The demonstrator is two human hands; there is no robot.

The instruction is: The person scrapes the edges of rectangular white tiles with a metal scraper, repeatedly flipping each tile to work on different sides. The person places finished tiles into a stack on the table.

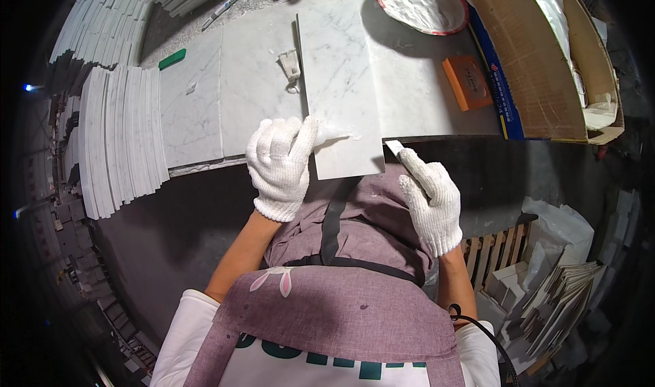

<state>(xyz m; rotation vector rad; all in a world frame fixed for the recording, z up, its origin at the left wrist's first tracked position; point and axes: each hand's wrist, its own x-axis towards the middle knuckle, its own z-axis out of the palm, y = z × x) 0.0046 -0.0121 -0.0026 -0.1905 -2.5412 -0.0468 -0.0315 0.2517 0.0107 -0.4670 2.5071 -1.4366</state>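
My left hand, in a white knit glove, is closed around a small translucent squeeze bottle. Its pointed nozzle lies over the near part of a long white marble-patterned tile, where a small glossy smear shows by the tip. The tile's near end juts out past the bench edge. My gloved right hand grips a small flat white scraper, just off the tile's right edge. Left of the tile lies a whitish, crusted small tool with a ring at its end.
A red-rimmed bowl of white powder or paste sits at the back right. Near it are an orange block and a cardboard box. Tile stacks line the left. A green piece and a marker lie farther back.
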